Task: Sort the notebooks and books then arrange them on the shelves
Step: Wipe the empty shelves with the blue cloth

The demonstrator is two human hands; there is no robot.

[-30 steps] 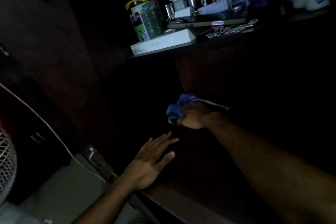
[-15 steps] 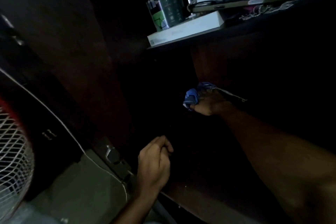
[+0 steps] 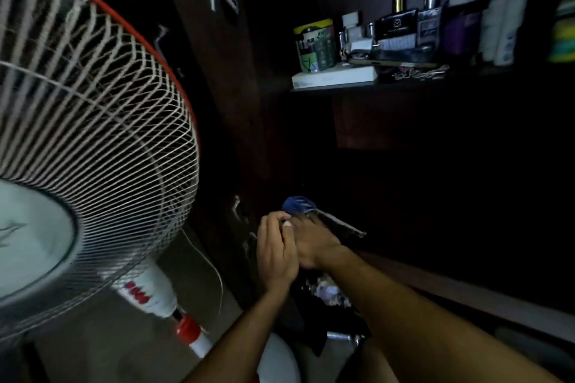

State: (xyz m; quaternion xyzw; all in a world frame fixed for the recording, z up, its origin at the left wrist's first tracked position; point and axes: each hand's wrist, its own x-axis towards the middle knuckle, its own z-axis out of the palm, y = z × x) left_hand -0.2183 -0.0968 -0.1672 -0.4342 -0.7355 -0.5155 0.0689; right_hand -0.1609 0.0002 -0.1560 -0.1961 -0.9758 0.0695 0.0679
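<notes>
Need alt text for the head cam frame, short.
In a dim cupboard, the right hand grips a crumpled blue cloth while the left hand curls against it. A white wire-grille pedestal fan with a red rim fills the left; a dark wooden shelf above holds a yellow-lidded tin and bottles.

Dim room — fan (image 3: 93, 134), dark shelf (image 3: 404, 85)

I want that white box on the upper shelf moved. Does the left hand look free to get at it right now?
Probably not yet: the left hand is low, pressed against the right hand holding a blue cloth. The path up to the white box looks unobstructed.
</notes>
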